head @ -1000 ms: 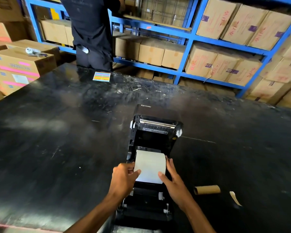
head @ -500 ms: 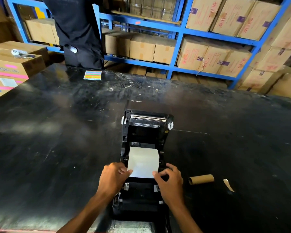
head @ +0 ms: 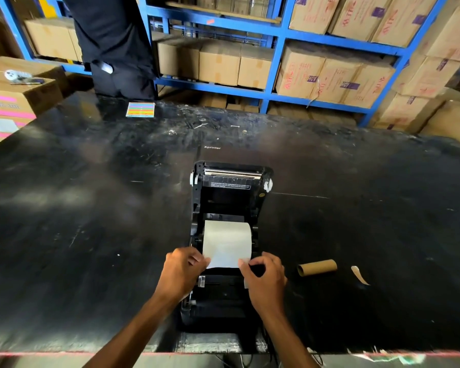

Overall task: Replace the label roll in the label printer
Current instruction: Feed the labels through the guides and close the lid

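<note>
My left hand [head: 182, 272] and right hand [head: 266, 278] pinch the label roll's [head: 227, 243] near edge with their fingers [head: 243, 262], over the open label printer [head: 229, 235].

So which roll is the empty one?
The brown cardboard tube lying on its side on the black table, right of the printer. No paper is left on it; the white label roll sits inside the printer.

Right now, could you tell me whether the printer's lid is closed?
No, the lid stands open behind the label roll, whose loose end both hands, left and right, are pinching.
</note>
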Motion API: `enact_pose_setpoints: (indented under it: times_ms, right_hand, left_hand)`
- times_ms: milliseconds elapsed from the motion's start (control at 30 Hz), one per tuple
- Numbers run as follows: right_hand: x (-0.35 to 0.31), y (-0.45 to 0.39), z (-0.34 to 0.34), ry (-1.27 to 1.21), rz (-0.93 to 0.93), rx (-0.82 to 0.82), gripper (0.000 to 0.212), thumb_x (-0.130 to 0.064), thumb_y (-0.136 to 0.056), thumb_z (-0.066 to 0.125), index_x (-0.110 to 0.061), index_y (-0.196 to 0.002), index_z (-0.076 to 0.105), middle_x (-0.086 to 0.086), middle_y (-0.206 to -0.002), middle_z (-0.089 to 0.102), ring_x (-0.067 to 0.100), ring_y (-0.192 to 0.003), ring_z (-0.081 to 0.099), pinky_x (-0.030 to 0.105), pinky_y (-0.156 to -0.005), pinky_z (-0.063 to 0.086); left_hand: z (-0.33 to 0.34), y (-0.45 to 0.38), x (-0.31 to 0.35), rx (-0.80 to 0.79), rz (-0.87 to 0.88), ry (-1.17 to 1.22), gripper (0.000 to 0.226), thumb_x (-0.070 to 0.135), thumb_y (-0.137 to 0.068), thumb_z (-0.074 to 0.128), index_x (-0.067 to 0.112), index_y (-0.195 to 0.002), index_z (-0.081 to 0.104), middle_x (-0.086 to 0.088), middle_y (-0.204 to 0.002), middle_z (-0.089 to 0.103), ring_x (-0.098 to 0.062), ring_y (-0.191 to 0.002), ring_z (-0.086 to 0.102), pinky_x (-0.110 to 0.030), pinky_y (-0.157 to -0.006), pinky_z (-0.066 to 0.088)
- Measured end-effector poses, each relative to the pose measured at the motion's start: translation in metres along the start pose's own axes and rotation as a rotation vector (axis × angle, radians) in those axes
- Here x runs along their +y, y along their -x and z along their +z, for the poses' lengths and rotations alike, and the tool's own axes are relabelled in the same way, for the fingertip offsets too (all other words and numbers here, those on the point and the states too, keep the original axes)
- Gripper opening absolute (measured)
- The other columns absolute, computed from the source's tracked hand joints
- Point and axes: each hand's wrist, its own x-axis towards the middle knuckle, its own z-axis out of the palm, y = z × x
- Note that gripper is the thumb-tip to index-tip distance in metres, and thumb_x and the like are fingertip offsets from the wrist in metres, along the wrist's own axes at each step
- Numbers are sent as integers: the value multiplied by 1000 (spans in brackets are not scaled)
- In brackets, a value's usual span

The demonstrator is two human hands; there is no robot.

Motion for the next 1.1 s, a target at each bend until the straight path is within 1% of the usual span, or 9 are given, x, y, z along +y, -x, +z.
enact_pose_setpoints:
  times_ms: [300, 400, 533, 633, 767, 867, 933, 1000, 1100]
  right_hand:
    - [3, -2, -13, -41, 57, -78, 16, -30, -79, 72, -27, -66, 64, -1, -127, 52, 21, -124, 42, 42, -107, 32]
    - [2, 1, -13, -19, 50, -120, 15, -30, -80, 71, -29, -67, 64, -1, -130, 51, 20, -126, 40, 40, -108, 26]
    - [2, 1, -13, 11, 33, -173, 22, -27, -82, 70, -36, -65, 59, 2, -135, 50, 20, -129, 38, 40, -109, 21]
    - [3, -1, -15, 42, 28, -201, 23, -27, -82, 69, -38, -65, 58, 2, -137, 48, 21, -131, 36, 41, -109, 22]
    - [1, -3, -17, 31, 97, -285, 15, -32, -81, 69, -38, -71, 61, -3, -136, 45, 20, -132, 35, 39, -98, 43]
    - [2, -12, -19, 36, 124, -373, 12, -35, -79, 70, -37, -69, 65, 0, -142, 43, 24, -135, 36, 51, -111, 31]
    - [0, -18, -22, 72, 125, -428, 16, -35, -78, 71, -33, -63, 67, -2, -128, 53, 23, -124, 48, 51, -109, 34]
    - [-5, -22, -25, 94, 117, -466, 18, -35, -78, 70, -26, -62, 70, -4, -105, 60, 20, -101, 60, 50, -100, 44]
    - [-8, -24, -31, 71, 127, -557, 19, -26, -84, 67, -8, -83, 73, -1, -102, 56, 11, -89, 52, 33, -87, 41]
  left_hand:
    - [-10, 0, -7, -137, 75, -48, 22, 20, -87, 67, 11, -67, 71, 7, -65, 67, 8, -60, 59, -7, -57, 44]
    - [-9, 1, -11, -156, 110, -99, 23, 20, -87, 67, 14, -65, 69, 9, -64, 64, 9, -61, 58, -8, -56, 43]
    - [-10, 0, -10, -175, 143, -161, 20, 24, -86, 68, 19, -67, 69, 13, -63, 62, 3, -58, 59, -9, -55, 43]
    - [-9, 0, -11, -193, 146, -216, 20, 28, -87, 67, 13, -76, 73, 9, -70, 64, -2, -63, 60, -13, -59, 43]
    - [-9, -2, -9, -206, 125, -273, 17, 22, -89, 64, 10, -81, 74, 1, -81, 72, -9, -72, 64, -23, -68, 52]
    - [-11, -6, -7, -235, 99, -284, 24, 17, -87, 62, 15, -64, 68, 1, -71, 72, -12, -67, 65, -27, -66, 51]
    - [-12, -7, -6, -248, 95, -301, 34, 15, -85, 60, 21, -52, 58, 3, -63, 67, -11, -62, 62, -29, -65, 52]
    - [-13, -8, -5, -267, 101, -314, 35, 15, -84, 58, 21, -50, 56, 3, -65, 68, -12, -66, 65, -34, -70, 56]
    - [-13, -8, -3, -285, 84, -321, 37, 18, -85, 60, 27, -49, 53, 6, -70, 66, -11, -71, 66, -35, -75, 58]
